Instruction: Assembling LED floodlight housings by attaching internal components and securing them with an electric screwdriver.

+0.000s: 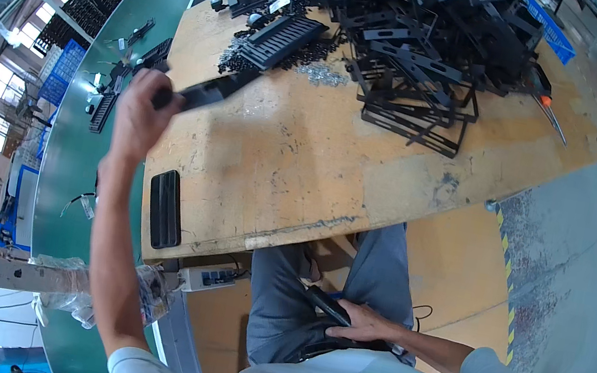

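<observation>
A black part (pixel 213 93) is held in the left hand (pixel 142 111), a black tool (pixel 329 305) in the right (pixel 366 325).
The part's near end is clamped in the left fingers (the hand is slightly blurred), at the left edge of the wooden table (pixel 276 175). The tool is wrapped by the right fingers, over the gray trousers (pixel 277 283). Black frames (pixel 424 65) are heaped farther back, near small silvery pieces (pixel 323 76); a black rectangular piece (pixel 166 209) is laid nearer.
</observation>
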`<state>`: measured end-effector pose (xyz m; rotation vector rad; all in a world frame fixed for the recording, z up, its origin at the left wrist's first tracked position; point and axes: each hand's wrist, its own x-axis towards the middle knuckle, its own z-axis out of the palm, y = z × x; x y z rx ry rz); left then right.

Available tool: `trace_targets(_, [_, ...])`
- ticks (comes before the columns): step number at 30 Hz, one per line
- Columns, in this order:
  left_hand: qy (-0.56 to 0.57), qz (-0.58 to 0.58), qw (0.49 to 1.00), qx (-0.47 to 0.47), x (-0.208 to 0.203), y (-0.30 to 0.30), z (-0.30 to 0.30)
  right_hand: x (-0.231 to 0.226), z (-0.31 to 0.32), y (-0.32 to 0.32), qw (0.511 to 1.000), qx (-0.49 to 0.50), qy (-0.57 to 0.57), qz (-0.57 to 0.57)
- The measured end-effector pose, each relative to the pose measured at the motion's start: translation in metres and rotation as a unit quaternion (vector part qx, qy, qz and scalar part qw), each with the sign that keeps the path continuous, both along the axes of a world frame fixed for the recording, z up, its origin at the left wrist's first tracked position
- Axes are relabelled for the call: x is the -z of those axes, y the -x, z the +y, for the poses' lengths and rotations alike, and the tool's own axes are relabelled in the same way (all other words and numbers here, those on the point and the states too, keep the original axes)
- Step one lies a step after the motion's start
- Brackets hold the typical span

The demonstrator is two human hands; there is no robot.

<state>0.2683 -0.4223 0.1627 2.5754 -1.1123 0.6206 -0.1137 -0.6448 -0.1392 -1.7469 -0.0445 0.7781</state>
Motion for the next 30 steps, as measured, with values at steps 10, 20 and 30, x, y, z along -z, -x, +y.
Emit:
trace_targets(10, [-0.086, 0.093, 0.981, 0.149, 0.106, 0.086, -0.015, 0.018, -0.024, 0.034, 0.996, 0.077, 0.021, -0.03])
trace_targets(20, [-0.097, 0.034, 0.991, 0.084, 0.068, 0.095, -0.051, -0.002, -0.035, 0.03, 0.995, 0.095, 0.021, -0.022])
trace_targets(30, [0.062, -0.07, 0.934, 0.344, 0.071, 0.088, -0.242, -0.017, -0.04, 0.03, 0.996, 0.079, 0.018, 0.034])
